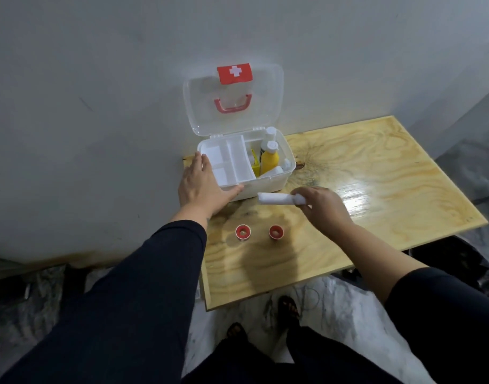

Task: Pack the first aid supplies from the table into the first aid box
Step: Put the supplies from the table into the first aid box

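Just in front of the open first aid box [268, 187], the right hand [325, 207] clamps a white bandage roll [276, 198] pointing to nine o'clock from its fingers, while the left hand [203, 187], fingers spread, rests against the box's near-left corner.

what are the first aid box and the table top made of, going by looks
First aid box: likely plastic, with a translucent, glossy, see-through lid and milky white walls. Table: probably plywood with a clear varnish; swirling pale grain shows, and there is a bright glare patch.
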A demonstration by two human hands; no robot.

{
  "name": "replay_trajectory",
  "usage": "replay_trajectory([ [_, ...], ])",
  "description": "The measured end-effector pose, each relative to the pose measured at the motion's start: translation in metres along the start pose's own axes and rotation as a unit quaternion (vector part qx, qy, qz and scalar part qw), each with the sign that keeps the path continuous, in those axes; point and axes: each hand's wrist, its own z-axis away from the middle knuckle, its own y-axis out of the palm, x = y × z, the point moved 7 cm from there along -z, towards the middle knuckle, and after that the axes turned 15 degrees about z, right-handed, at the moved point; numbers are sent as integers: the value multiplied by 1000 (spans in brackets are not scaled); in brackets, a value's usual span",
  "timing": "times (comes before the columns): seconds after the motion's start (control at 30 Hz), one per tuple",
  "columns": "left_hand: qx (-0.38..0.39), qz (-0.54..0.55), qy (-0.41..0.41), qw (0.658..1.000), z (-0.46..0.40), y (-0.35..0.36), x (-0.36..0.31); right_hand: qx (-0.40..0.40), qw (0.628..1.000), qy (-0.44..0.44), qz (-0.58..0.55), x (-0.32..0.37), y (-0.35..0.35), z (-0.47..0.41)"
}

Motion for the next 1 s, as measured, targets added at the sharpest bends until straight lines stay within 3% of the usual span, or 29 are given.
replay_trajectory([
  [0.23,10,17,-5,1000,1,-1,0,-64,995,63,-39,7,-52,-12],
  [0.47,46,48,15,998,-6,-4,10,18,986,136,-99,77,-42,-65],
  [0.6,51,43,20,998,-9,-3,13,53,986,149,-43,96,-31,-88],
  [0.73,48,45,12,998,-10,-3,15,52,989,135,-10,103,-34,-102],
  [1.0,45,47,-4,998,-11,-2,16,54,996,44,-54,133,-22,-108],
])
